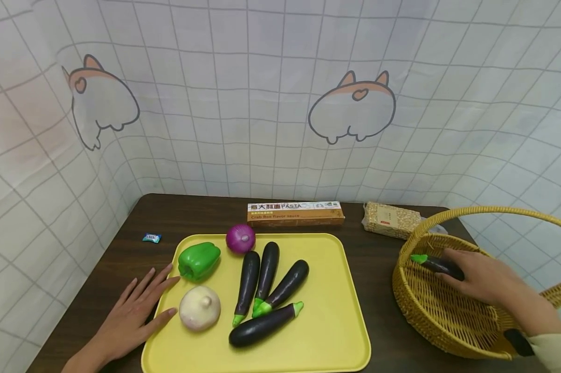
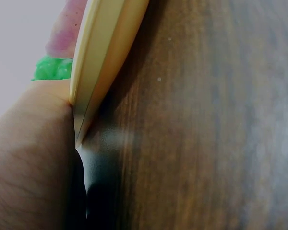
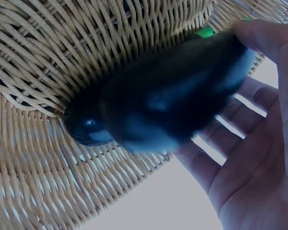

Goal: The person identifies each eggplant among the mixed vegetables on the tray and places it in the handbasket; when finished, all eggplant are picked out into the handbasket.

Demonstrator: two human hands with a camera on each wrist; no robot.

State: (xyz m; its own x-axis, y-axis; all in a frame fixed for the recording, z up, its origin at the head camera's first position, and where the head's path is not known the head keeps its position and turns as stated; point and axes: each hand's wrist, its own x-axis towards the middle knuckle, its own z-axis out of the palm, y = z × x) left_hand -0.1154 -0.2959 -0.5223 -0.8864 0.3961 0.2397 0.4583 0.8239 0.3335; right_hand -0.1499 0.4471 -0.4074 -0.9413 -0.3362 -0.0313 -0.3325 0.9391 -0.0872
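My right hand (image 1: 483,277) is inside the wicker basket (image 1: 413,295) at the right. It grips a dark eggplant (image 3: 173,96), thumb on one side and fingers on the other. Behind that one, a second eggplant (image 3: 86,122) lies against the weave in the right wrist view; the head view does not show it clearly. At the left, my left hand (image 1: 131,316) rests by the edge of the yellow tray (image 1: 327,290), fingers spread and touching its rim. Nearest to it are a green bell pepper (image 1: 199,261) and a whitish round bulb (image 1: 200,309).
Several eggplants (image 1: 263,325) lie mid-tray, with a purple onion (image 1: 240,239) at its back edge. Behind stand a pasta box (image 1: 295,214) and a bagged grain pack (image 1: 392,220). A small blue wrapper (image 1: 152,238) lies back left. The basket's handle (image 1: 494,210) arches over its opening.
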